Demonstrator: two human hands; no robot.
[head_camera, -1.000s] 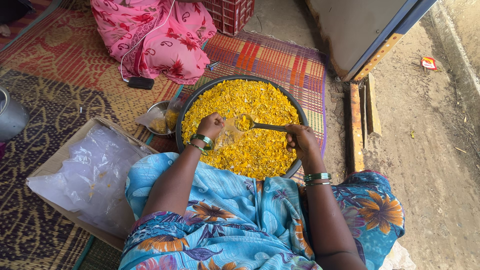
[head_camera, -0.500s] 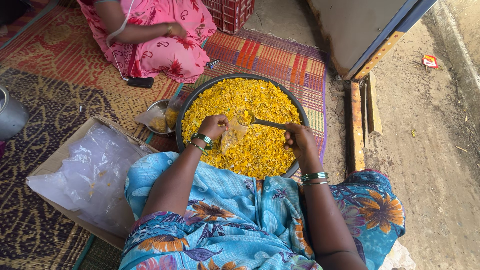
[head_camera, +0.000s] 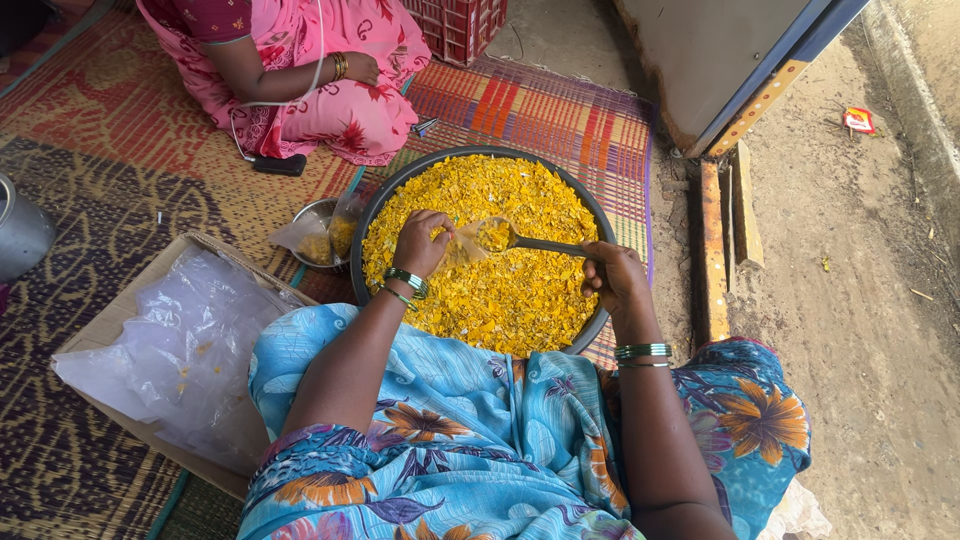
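Seen from above, a seated person in a blue flowered garment works over one large round dark pan (head_camera: 372, 215) heaped with yellow flaky food (head_camera: 520, 290), set on a woven mat (head_camera: 560, 110) on the floor. The right hand (head_camera: 615, 280) grips the handle of one metal spoon (head_camera: 520, 240), whose bowl carries a scoop of the food above the pan's middle. The left hand (head_camera: 422, 243) pinches open one small clear plastic bag (head_camera: 462, 245) right at the spoon's bowl. One cardboard box (head_camera: 150, 440) lined with clear plastic sits to the left. One small steel bowl (head_camera: 310, 215) rests beside the pan. A second person in pink (head_camera: 300, 80) sits beyond.
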